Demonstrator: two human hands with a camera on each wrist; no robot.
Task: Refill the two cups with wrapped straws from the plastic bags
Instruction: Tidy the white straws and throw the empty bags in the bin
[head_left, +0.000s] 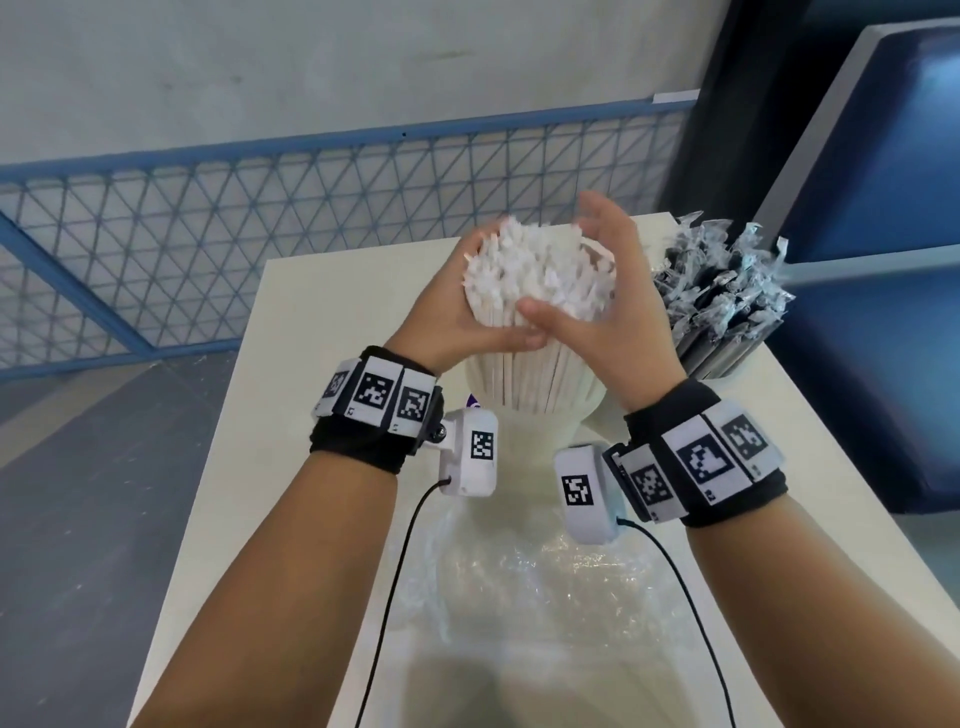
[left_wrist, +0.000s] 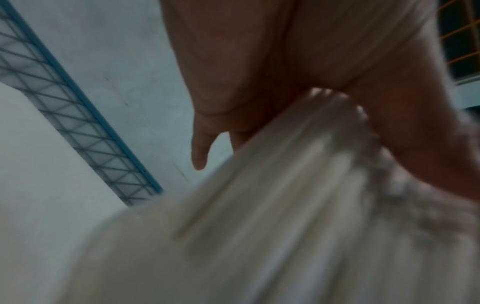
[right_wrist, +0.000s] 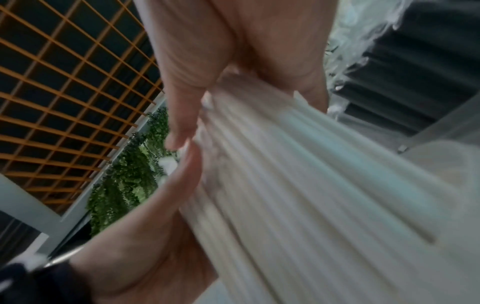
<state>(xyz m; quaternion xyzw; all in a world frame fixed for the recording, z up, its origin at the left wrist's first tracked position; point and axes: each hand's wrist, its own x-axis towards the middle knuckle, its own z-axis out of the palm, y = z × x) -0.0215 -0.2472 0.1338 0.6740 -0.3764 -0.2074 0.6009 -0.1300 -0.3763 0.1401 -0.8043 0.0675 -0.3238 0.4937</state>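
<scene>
A thick bundle of white paper-wrapped straws (head_left: 530, 270) stands in a white cup (head_left: 540, 415) at the middle of the table. My left hand (head_left: 467, 312) cups the bundle from the left, thumb across its front. My right hand (head_left: 608, 291) cups it from the right, thumb on the front and fingers curved behind the tops. The wrist views, though blurred, show the straws (left_wrist: 285, 205) (right_wrist: 311, 185) against each palm. A second cup (head_left: 717, 358) on the right is packed with black straws in clear wrappers (head_left: 722, 291).
A crumpled clear plastic bag (head_left: 545, 582) lies flat on the white table (head_left: 322, 312) in front of the white cup. A blue mesh railing (head_left: 260, 218) runs behind the table, and a dark blue panel (head_left: 883, 208) stands at the right.
</scene>
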